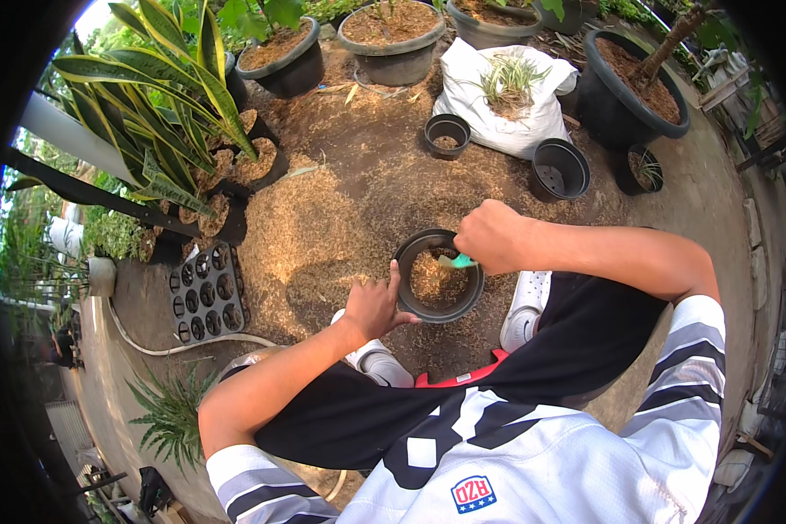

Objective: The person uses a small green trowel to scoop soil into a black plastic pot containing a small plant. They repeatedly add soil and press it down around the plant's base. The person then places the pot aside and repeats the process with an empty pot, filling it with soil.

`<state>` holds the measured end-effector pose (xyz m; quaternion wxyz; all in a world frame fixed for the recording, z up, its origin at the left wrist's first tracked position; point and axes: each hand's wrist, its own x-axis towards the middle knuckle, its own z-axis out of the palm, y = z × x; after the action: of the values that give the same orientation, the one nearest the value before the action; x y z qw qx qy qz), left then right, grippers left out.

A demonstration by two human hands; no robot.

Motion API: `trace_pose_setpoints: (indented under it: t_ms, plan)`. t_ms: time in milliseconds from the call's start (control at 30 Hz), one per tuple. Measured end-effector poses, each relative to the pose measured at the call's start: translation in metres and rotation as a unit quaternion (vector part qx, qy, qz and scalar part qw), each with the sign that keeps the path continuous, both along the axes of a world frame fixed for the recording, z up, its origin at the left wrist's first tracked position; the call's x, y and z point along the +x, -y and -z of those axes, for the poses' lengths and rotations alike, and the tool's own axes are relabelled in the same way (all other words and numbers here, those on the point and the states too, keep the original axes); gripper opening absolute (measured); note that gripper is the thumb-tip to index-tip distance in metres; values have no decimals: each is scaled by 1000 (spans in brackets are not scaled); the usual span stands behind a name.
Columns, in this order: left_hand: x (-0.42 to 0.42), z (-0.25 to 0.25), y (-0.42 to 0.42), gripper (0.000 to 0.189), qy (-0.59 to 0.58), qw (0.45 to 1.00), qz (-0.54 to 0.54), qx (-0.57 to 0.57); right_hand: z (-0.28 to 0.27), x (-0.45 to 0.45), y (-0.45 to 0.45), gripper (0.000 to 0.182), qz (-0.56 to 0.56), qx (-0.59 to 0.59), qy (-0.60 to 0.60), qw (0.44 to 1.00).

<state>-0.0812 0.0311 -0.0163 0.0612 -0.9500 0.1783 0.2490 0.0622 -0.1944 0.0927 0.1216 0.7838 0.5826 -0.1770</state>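
A round black plastic pot (440, 314) stands on the ground between my feet, with light brown, husk-like potting material (432, 278) inside. My left hand (374, 302) rests against the pot's left rim, thumb and fingers spread. Over the pot's upper right rim is my right hand (493, 237), closed around a small green hand tool (460, 261). The tool's end reaches into the pot over the material; its handle is hidden in my fist.
Beyond the pot are two black pots (447, 136) (560, 169) and a white sack (449, 85) bearing a grassy plant (512, 82). Potted snake plants (170, 118) and a black cell tray (206, 295) stand to the left. A small potted plant (643, 171) is at right.
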Motion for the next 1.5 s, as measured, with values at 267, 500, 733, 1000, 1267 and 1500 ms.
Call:
trace_pose_setpoints:
  t_ms: [267, 500, 733, 1000, 1267, 1500]
  plan:
    - [1, 1, 0, 119, 11, 1000, 3, -6, 8, -6, 3, 17, -4, 51, -18, 999]
    - [-4, 8, -3, 120, 62, 998, 23, 3, -19, -1, -2, 13, 24, 10, 5, 1000]
    - [0, 3, 0, 119, 30, 999, 13, -15, 9, -11, 1, 15, -19, 51, -20, 998]
    - [-4, 11, -4, 121, 65, 997, 13, -34, -6, -3, 0, 16, -5, 70, -5, 998]
    - [-6, 12, -4, 120, 65, 997, 10, -34, 2, -2, 0, 16, 6, 61, -3, 998]
    - [-3, 7, -2, 120, 51, 998, 11, -27, -28, -1, -2, 15, 17, 34, 11, 999]
